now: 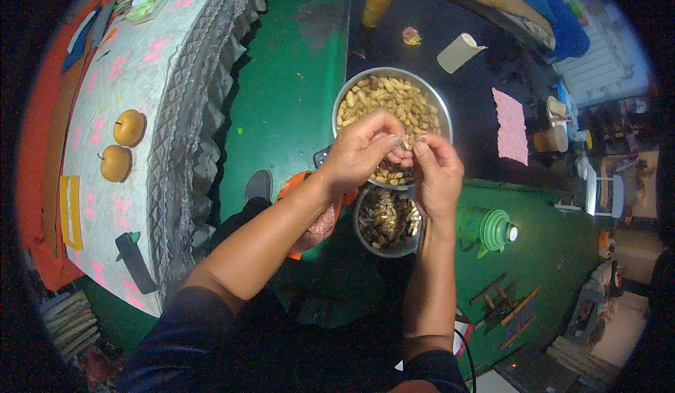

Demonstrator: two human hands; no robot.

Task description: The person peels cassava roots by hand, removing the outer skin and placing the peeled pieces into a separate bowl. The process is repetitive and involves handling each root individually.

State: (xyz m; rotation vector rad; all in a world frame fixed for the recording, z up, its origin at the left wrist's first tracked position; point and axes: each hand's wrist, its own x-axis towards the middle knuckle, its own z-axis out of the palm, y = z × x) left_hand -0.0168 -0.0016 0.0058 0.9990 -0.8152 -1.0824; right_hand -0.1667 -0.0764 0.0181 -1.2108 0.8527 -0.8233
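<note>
Over a large metal basin (447, 124) of unshelled peanuts (387, 95), my two hands meet at the fingertips. My left hand (366, 142) pinches a small peanut (405, 144) between thumb and fingers. Thumb and forefinger of my right hand (439, 169) close on its other side; fingers hide most of the peanut. Just nearer to me, a smaller metal bowl (360, 229) contains broken shells (387, 216), partly behind my right wrist. Pinkish shelled kernels (322, 221) fill an orange container (292, 182) below my left forearm, which covers much of it.
At left, a table with a patterned cloth (137, 71) bears two round yellow-brown fruits (128, 128) and a dark-handled tool (136, 261). A cardboard tube (459, 53) and a pink cloth (510, 126) lie beyond the basin. On the green floor (290, 76) stands a green thermos flask (490, 229).
</note>
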